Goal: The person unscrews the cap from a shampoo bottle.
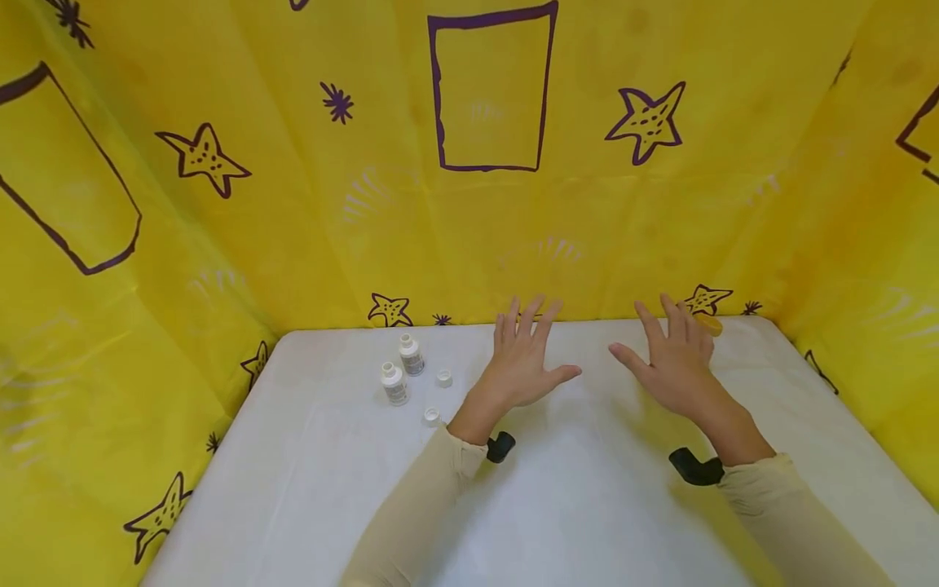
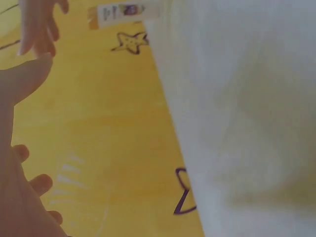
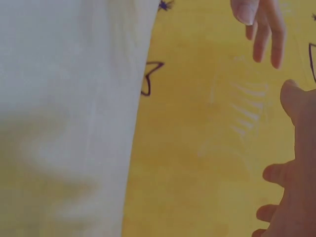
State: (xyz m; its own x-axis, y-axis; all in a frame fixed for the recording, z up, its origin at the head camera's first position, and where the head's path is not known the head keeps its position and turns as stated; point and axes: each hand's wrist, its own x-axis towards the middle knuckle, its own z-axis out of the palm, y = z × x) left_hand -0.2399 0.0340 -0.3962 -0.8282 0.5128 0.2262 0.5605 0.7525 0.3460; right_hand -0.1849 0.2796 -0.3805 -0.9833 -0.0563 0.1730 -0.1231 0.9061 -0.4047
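Note:
My left hand (image 1: 517, 367) hovers over the white table with fingers spread and nothing in it. Likewise, my right hand (image 1: 676, 367) is held out to its right, fingers extended, holding nothing. Left of the left hand stand two small white bottles, a nearer one (image 1: 394, 386) and a farther one (image 1: 412, 357), both upright with uncapped necks. Two loose white caps lie beside them, one cap (image 1: 443, 377) farther back and another cap (image 1: 432, 417) close to the left wrist. Behind the right hand's fingers, an orange-yellow end (image 1: 710, 325) of a mostly hidden object shows.
In the left wrist view, a white labelled container (image 2: 123, 12) with an orange end lies near the table's back edge. Yellow cloth walls (image 1: 484, 236) with purple drawings enclose the white tabletop (image 1: 308, 489) at the back and sides. Dark wrist-camera mounts (image 1: 695, 468) sit below the wrists.

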